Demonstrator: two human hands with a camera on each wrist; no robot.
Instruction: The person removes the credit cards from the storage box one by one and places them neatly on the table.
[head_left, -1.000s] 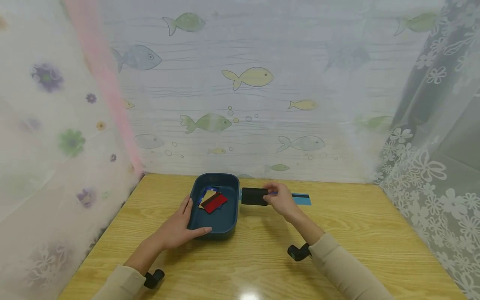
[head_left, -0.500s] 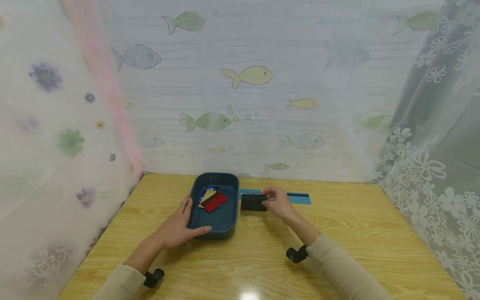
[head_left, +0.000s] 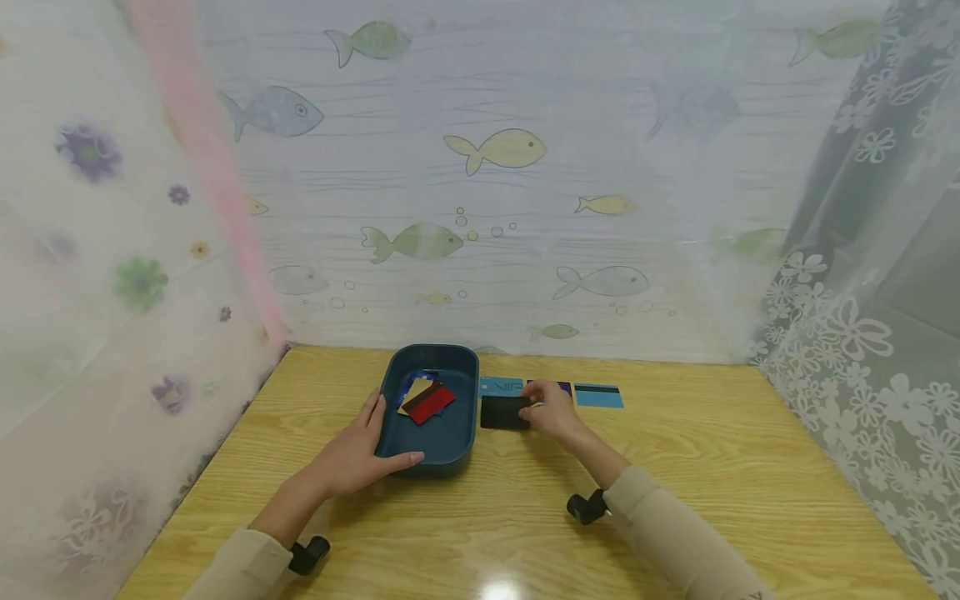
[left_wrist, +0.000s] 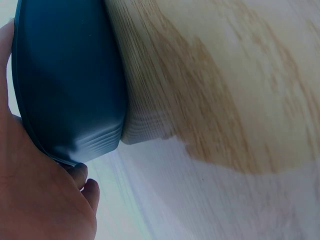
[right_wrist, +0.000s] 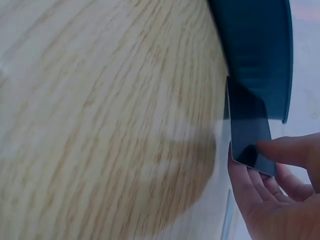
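Note:
A dark blue rectangular tray (head_left: 442,450) stands on the wooden table. My left hand (head_left: 356,458) grips its near-left corner, with the thumb along the near end and the other fingers against the left side. Inside lie a few overlapping cards, a red card (head_left: 431,404) with a dark stripe on top. To the right of the tray, my right hand (head_left: 557,412) pinches a black card (head_left: 502,412) at its right end, thumb on its dark face in the right wrist view. Behind it lies a light blue VIP card (head_left: 501,386), beside a partly hidden dark blue card (head_left: 559,387).
A light blue card (head_left: 598,396) with a black stripe lies at the right end of the row. The wooden table (head_left: 675,467) meets a fish-print curtain (head_left: 480,200) at the back. A black wrist device (head_left: 588,507) sits at the right cuff.
My right hand has drawn the black card toward me and slightly left, uncovering the VIP card and part of the dark blue card behind it. The left hand and tray have stayed put.

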